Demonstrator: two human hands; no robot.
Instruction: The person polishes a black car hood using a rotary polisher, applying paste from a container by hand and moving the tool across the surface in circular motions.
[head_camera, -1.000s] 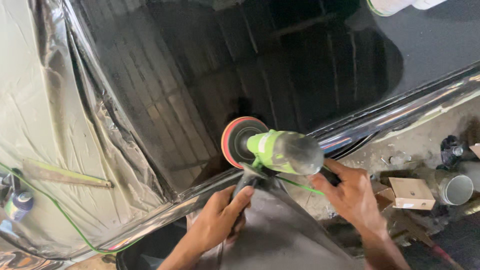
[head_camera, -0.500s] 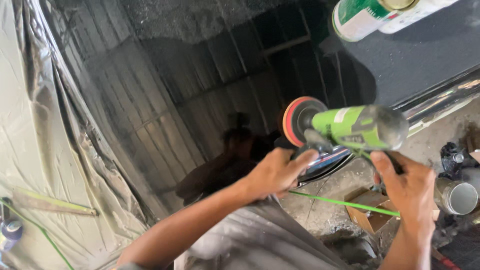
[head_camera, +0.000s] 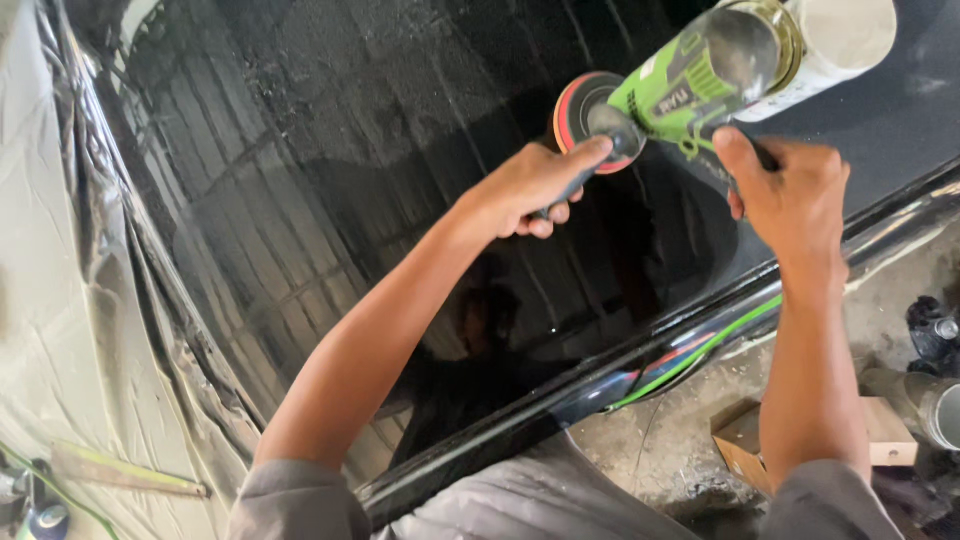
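- Where the view begins at the far left, crinkled plastic sheeting (head_camera: 60, 300) drapes beside the glossy black panel (head_camera: 330, 150), with a strip of tape (head_camera: 125, 475) lying on it low down.
- The black panel fills the centre; its surface mirrors a slatted structure and the person's own outline.
- The left hand (head_camera: 530, 185) reaches across the panel, fingers curled tight around the dark side handle of the polisher.
- The green polisher (head_camera: 690, 75) sits at the top centre-right, its round red-edged pad (head_camera: 580, 108) facing the panel; whether the pad touches the surface cannot be told.
- The right hand (head_camera: 790, 190) is closed on the rear of the polisher body, thumb raised alongside it.
- A white and green can (head_camera: 840, 40) lies on the panel just behind the polisher.
- A green cord (head_camera: 700, 355) runs along the panel's lower edge.
- At lower right, a cardboard box (head_camera: 750, 440) and a metal tin (head_camera: 940, 410) rest on the dusty floor.
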